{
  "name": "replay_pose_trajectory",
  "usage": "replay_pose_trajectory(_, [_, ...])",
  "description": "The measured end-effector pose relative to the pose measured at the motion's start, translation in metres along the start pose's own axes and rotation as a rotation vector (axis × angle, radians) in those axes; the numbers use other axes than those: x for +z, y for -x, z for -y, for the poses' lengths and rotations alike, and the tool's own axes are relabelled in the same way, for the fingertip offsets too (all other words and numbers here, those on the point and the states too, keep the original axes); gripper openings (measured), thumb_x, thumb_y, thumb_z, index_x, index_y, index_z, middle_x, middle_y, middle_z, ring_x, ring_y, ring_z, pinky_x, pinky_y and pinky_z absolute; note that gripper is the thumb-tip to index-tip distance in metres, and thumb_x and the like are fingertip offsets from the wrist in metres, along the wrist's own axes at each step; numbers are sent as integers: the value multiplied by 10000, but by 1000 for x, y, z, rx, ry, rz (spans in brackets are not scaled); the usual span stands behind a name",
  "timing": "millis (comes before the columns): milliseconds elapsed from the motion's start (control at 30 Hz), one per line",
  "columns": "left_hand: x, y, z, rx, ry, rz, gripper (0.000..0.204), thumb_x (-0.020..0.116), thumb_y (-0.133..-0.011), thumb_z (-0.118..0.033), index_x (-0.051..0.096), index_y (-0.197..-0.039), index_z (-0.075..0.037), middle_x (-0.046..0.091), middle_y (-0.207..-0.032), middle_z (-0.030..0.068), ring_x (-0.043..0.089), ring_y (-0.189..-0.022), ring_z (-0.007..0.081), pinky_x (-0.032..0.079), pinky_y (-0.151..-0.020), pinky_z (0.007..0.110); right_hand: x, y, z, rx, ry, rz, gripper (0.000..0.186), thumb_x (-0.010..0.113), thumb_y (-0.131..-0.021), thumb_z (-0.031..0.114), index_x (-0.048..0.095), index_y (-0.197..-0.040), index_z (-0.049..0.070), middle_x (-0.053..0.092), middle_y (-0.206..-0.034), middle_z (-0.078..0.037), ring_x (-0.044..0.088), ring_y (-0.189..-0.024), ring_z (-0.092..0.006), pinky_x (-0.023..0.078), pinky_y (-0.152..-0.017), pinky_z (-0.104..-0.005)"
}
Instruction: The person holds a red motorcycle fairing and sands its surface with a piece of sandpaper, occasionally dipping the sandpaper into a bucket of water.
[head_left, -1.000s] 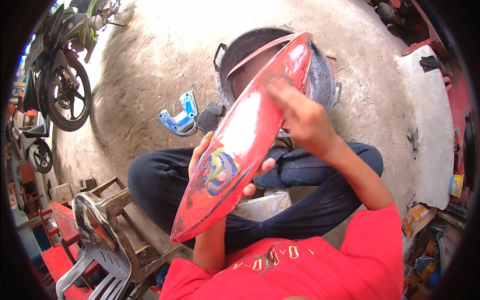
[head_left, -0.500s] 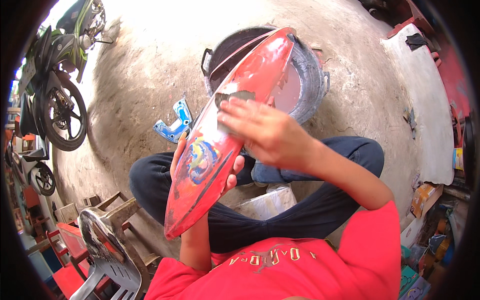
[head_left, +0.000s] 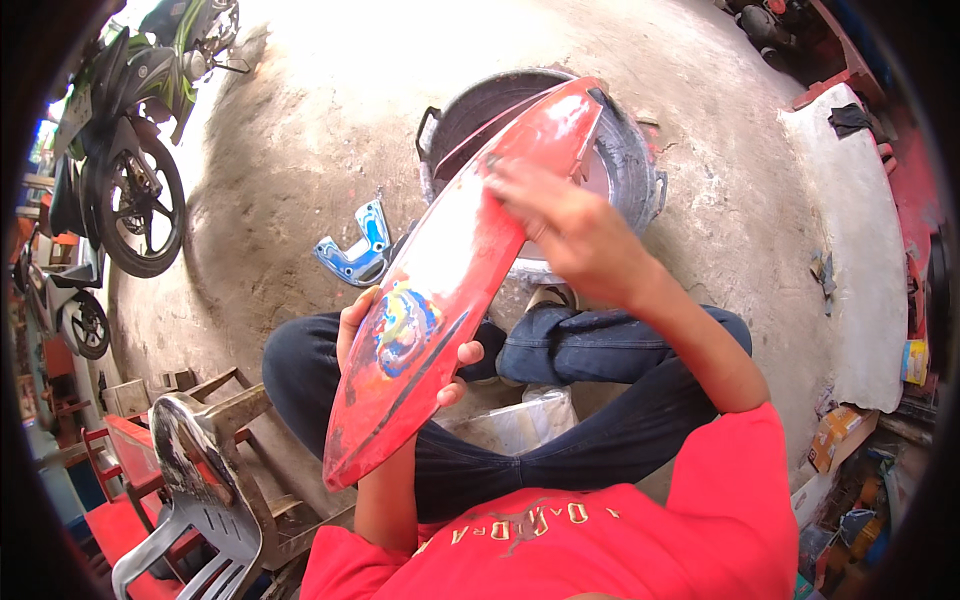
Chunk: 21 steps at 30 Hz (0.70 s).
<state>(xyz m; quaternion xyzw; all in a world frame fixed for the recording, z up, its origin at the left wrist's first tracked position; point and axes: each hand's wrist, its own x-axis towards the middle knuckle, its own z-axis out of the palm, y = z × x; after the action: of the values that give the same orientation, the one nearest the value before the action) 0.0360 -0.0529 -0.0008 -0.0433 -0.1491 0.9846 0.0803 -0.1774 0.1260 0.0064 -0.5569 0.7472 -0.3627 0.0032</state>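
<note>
A long red glossy plastic body panel [head_left: 465, 255] slants upward to the right over my lap, its far tip above a tub. Near its lower end is a patch worn through to blue, yellow and white layers. My left hand [head_left: 354, 322] supports the panel from beneath, its fingers curled around both edges. Against the panel's upper half, my right hand [head_left: 570, 225] presses with bent fingers, slightly blurred. Only a dark bit of the sandpaper [head_left: 492, 164] shows at its fingertips; the rest is hidden by the hand.
Beyond the panel stands a black tub [head_left: 640, 150] with murky liquid. A blue-and-white bracket-shaped part [head_left: 362, 250] lies on the concrete floor to its left. Motorcycles [head_left: 140, 200] stand at far left, a chair [head_left: 225, 500] near left. A long pale panel [head_left: 850, 250] lies at right.
My right hand has slid up the panel toward its far end, and the dark sandpaper is now mostly covered. My left hand keeps its hold. The whole view has shifted slightly.
</note>
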Motion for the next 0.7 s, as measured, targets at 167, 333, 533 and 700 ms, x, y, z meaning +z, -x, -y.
replay_pose_trajectory(167, [25,-14,1,-26,10,-26,617,433,-1081,-557,464,-1549,-156,483,-1549,223,514,-1158,523,567,-759,602,-14,-5,-3,210,-41,-137,339,577,-1062,155,677,-1363,38,635,-1447,-206,598,-1367,-358,485,-1143,-434])
replay_pose_trajectory(333, [31,-24,-9,-73,-194,43,658,372,-1097,-558,459,-1564,-104,463,-1595,160,481,-1112,382,603,-733,468,-10,-6,11,2,-31,-53,336,604,-1041,125,681,-1361,59,654,-1418,-206,612,-1350,-361,503,-1123,-445])
replay_pose_trajectory(533, [3,-10,-21,-46,-147,84,656,433,-1072,-548,468,-1527,-77,501,-1539,146,469,-1055,323,607,-674,438,13,-12,-2,108,43,-75,337,614,-1012,84,679,-1342,51,679,-1376,-204,654,-1285,-375,544,-1068,-445])
replay_pose_trajectory(700, [-13,-3,-28,-28,-170,69,626,440,-1073,-534,490,-1476,-57,523,-1491,145,471,-1022,316,611,-617,414,31,-9,20,-216,90,2,372,639,-1008,130,654,-1370,42,634,-1437,-206,679,-1235,-376,571,-1021,-405])
